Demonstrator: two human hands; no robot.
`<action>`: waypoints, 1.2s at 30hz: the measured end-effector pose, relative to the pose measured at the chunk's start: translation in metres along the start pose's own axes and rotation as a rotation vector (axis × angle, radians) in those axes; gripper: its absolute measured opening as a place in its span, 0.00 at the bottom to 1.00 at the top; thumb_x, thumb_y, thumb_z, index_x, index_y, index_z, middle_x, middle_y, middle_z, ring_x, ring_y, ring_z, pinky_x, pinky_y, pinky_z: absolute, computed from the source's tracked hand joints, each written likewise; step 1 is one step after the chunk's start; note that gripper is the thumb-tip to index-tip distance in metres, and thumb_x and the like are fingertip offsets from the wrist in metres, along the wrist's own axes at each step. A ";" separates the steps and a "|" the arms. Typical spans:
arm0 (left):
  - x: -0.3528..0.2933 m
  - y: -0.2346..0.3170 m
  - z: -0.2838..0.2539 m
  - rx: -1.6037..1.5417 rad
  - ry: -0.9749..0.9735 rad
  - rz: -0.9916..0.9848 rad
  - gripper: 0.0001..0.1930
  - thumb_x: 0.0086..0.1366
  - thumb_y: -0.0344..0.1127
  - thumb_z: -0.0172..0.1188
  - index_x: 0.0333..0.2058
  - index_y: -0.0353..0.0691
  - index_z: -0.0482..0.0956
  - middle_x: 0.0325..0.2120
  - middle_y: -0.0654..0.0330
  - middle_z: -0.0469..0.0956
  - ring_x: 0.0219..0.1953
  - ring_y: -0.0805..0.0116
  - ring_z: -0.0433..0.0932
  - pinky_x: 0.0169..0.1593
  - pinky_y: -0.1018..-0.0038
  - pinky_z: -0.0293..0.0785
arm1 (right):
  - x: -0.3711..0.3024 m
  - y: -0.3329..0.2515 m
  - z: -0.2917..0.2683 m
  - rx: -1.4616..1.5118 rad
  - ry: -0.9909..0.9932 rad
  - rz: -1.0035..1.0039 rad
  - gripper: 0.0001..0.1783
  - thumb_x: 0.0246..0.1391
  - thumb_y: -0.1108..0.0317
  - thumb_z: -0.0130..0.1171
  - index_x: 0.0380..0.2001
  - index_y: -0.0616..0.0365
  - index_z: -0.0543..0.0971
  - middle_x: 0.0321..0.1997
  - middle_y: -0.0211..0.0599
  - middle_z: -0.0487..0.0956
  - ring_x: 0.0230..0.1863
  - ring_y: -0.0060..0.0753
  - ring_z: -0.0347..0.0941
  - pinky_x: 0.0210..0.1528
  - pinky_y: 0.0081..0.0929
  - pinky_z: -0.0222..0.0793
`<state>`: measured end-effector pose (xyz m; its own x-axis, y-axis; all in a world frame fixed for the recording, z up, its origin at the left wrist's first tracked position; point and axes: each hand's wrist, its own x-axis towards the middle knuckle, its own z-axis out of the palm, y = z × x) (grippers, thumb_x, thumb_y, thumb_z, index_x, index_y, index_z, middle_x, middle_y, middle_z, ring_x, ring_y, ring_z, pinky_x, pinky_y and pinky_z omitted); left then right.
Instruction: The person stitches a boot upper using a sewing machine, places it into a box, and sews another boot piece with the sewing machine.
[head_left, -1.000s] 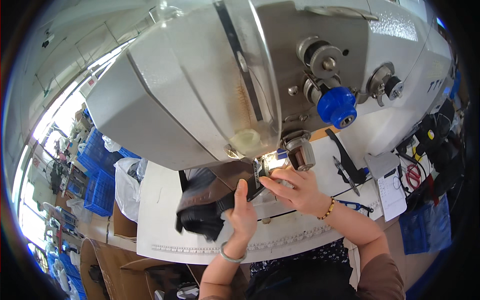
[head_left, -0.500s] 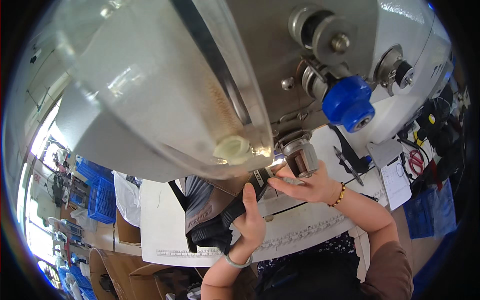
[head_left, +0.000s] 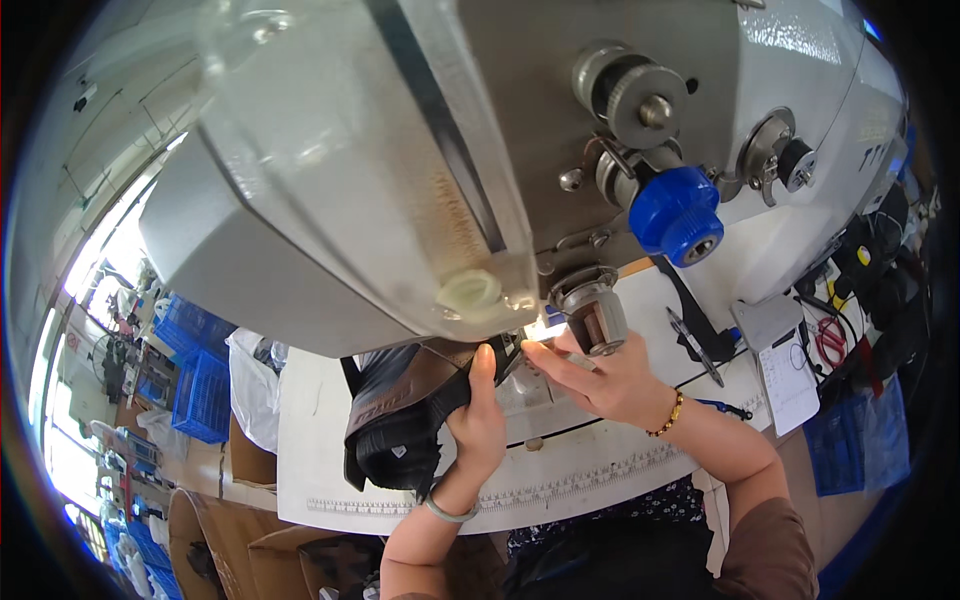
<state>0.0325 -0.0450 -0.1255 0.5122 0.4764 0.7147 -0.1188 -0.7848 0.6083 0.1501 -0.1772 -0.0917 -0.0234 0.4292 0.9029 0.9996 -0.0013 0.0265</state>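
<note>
A black-and-brown sewn fabric piece with ribbed black parts lies on the white sewing table, partly under the head of a sewing machine. My left hand grips its right side, thumb on top and the other fingers hidden beneath. My right hand pinches the end of the black strap on that piece, close to the lit needle area. The machine head and the metal bobbin-like part above my right fingers hide the exact stitching spot.
A blue tension knob juts from the machine. On the white table, with a ruler strip along its front edge, lie a pen-like tool and a black flat piece. Blue crates and a cardboard box stand left; a notepad sits right.
The fabric piece has shifted slightly left and turned, its strap drawn nearer the needle area. Both hands moved a little left with it, and the head view has tilted slightly.
</note>
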 end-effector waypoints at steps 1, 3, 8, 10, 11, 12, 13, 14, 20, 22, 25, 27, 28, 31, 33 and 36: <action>0.002 -0.001 -0.001 0.017 -0.001 0.032 0.22 0.54 0.14 0.47 0.49 0.33 0.69 0.42 0.49 0.76 0.37 0.67 0.79 0.39 0.78 0.74 | 0.000 -0.002 0.000 0.000 0.005 -0.023 0.21 0.34 0.68 0.63 0.38 0.49 0.77 0.33 0.23 0.67 0.26 0.22 0.67 0.27 0.20 0.66; 0.006 -0.002 0.000 -0.575 0.055 -0.511 0.22 0.53 0.14 0.48 0.48 0.33 0.70 0.38 0.50 0.77 0.33 0.66 0.79 0.35 0.78 0.74 | 0.000 -0.004 -0.001 -0.016 -0.054 0.030 0.22 0.34 0.68 0.64 0.39 0.50 0.76 0.33 0.23 0.67 0.27 0.22 0.67 0.28 0.19 0.66; 0.009 0.006 -0.003 -0.222 -0.071 -0.268 0.14 0.60 0.28 0.49 0.45 0.35 0.72 0.33 0.61 0.77 0.30 0.76 0.74 0.32 0.81 0.68 | -0.003 -0.009 0.001 0.010 -0.008 0.074 0.19 0.40 0.69 0.64 0.39 0.54 0.75 0.32 0.25 0.71 0.26 0.24 0.70 0.24 0.21 0.65; 0.008 0.009 -0.002 0.026 -0.099 -0.051 0.23 0.54 0.15 0.48 0.51 0.36 0.68 0.34 0.54 0.79 0.28 0.69 0.78 0.29 0.77 0.72 | -0.006 -0.014 0.001 0.042 0.064 0.103 0.17 0.43 0.70 0.63 0.39 0.55 0.76 0.31 0.26 0.73 0.25 0.25 0.71 0.22 0.22 0.65; 0.008 0.009 -0.001 0.042 -0.068 -0.063 0.23 0.55 0.16 0.48 0.51 0.37 0.68 0.32 0.55 0.79 0.27 0.70 0.77 0.29 0.78 0.71 | -0.008 -0.017 0.001 0.127 0.059 0.153 0.13 0.45 0.70 0.62 0.36 0.56 0.76 0.28 0.28 0.74 0.23 0.28 0.72 0.20 0.23 0.65; 0.006 0.010 0.000 0.049 -0.056 -0.070 0.23 0.55 0.17 0.48 0.52 0.37 0.67 0.31 0.56 0.78 0.27 0.71 0.77 0.29 0.79 0.71 | -0.009 -0.020 0.000 0.211 0.053 0.203 0.09 0.46 0.69 0.62 0.34 0.57 0.76 0.24 0.29 0.75 0.21 0.30 0.72 0.19 0.24 0.65; 0.006 0.009 0.002 0.056 -0.044 -0.077 0.23 0.56 0.18 0.48 0.52 0.38 0.67 0.30 0.56 0.78 0.27 0.72 0.76 0.29 0.79 0.71 | -0.010 -0.022 0.000 0.209 0.052 0.209 0.09 0.46 0.69 0.62 0.34 0.57 0.76 0.24 0.29 0.75 0.21 0.30 0.72 0.19 0.24 0.65; 0.005 0.009 0.001 0.044 -0.056 -0.192 0.23 0.57 0.19 0.49 0.53 0.37 0.66 0.29 0.57 0.77 0.26 0.73 0.75 0.29 0.80 0.69 | -0.010 -0.025 0.001 0.268 -0.048 0.267 0.07 0.48 0.69 0.60 0.32 0.58 0.77 0.23 0.32 0.75 0.19 0.31 0.71 0.19 0.25 0.64; -0.003 0.052 -0.024 -0.243 -0.085 -0.595 0.10 0.60 0.27 0.53 0.40 0.31 0.72 0.24 0.57 0.74 0.27 0.72 0.71 0.32 0.78 0.68 | 0.004 -0.044 0.017 0.605 -0.212 0.600 0.15 0.59 0.60 0.49 0.25 0.61 0.74 0.17 0.37 0.72 0.20 0.38 0.70 0.22 0.29 0.64; -0.005 0.083 -0.054 0.034 -0.295 -0.219 0.05 0.57 0.26 0.56 0.29 0.29 0.76 0.26 0.53 0.76 0.30 0.64 0.75 0.34 0.73 0.70 | 0.009 -0.051 0.022 0.742 -0.238 0.675 0.17 0.61 0.61 0.46 0.26 0.62 0.74 0.18 0.37 0.70 0.19 0.35 0.68 0.24 0.29 0.63; 0.019 0.108 -0.102 0.202 -0.374 0.019 0.03 0.54 0.21 0.55 0.27 0.31 0.78 0.28 0.52 0.76 0.30 0.59 0.76 0.34 0.69 0.71 | 0.017 -0.068 0.032 0.995 -0.322 1.000 0.18 0.63 0.60 0.45 0.23 0.61 0.70 0.16 0.27 0.64 0.19 0.18 0.59 0.22 0.23 0.56; 0.046 0.099 -0.105 0.350 -0.233 0.067 0.04 0.55 0.22 0.55 0.28 0.31 0.78 0.25 0.51 0.76 0.28 0.52 0.75 0.34 0.67 0.71 | 0.023 -0.077 0.046 1.169 -0.084 1.177 0.19 0.63 0.58 0.45 0.22 0.59 0.66 0.17 0.18 0.58 0.22 0.10 0.50 0.20 0.18 0.49; 0.065 0.088 -0.102 0.414 -0.276 0.232 0.05 0.57 0.26 0.55 0.27 0.30 0.77 0.23 0.50 0.75 0.27 0.49 0.74 0.34 0.66 0.71 | 0.021 -0.079 0.050 1.194 -0.046 1.178 0.17 0.62 0.60 0.46 0.22 0.58 0.67 0.18 0.15 0.59 0.22 0.08 0.50 0.20 0.16 0.48; 0.104 0.060 -0.087 0.592 -0.653 0.299 0.17 0.61 0.41 0.54 0.26 0.28 0.75 0.23 0.46 0.75 0.25 0.46 0.72 0.32 0.64 0.70 | 0.012 -0.076 0.053 1.253 0.001 1.096 0.18 0.62 0.57 0.46 0.24 0.60 0.67 0.12 0.27 0.66 0.14 0.14 0.61 0.16 0.18 0.54; 0.111 0.052 -0.078 0.613 -0.762 0.271 0.20 0.61 0.46 0.53 0.27 0.29 0.74 0.23 0.45 0.75 0.24 0.46 0.72 0.32 0.63 0.69 | 0.007 -0.073 0.052 1.246 0.038 1.007 0.17 0.62 0.58 0.46 0.25 0.60 0.68 0.13 0.26 0.66 0.15 0.14 0.61 0.16 0.18 0.55; 0.121 0.050 -0.074 0.652 -0.982 0.132 0.23 0.61 0.50 0.53 0.29 0.30 0.74 0.23 0.45 0.75 0.23 0.48 0.71 0.31 0.64 0.68 | 0.006 -0.069 0.048 1.085 -0.058 0.954 0.17 0.62 0.59 0.46 0.25 0.61 0.69 0.15 0.25 0.66 0.17 0.12 0.61 0.18 0.16 0.57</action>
<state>0.0258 0.0028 0.0166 0.9957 0.0916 0.0144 0.0906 -0.9943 0.0556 0.0819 -0.1315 -0.1088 0.6195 0.6918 0.3709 0.1508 0.3588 -0.9211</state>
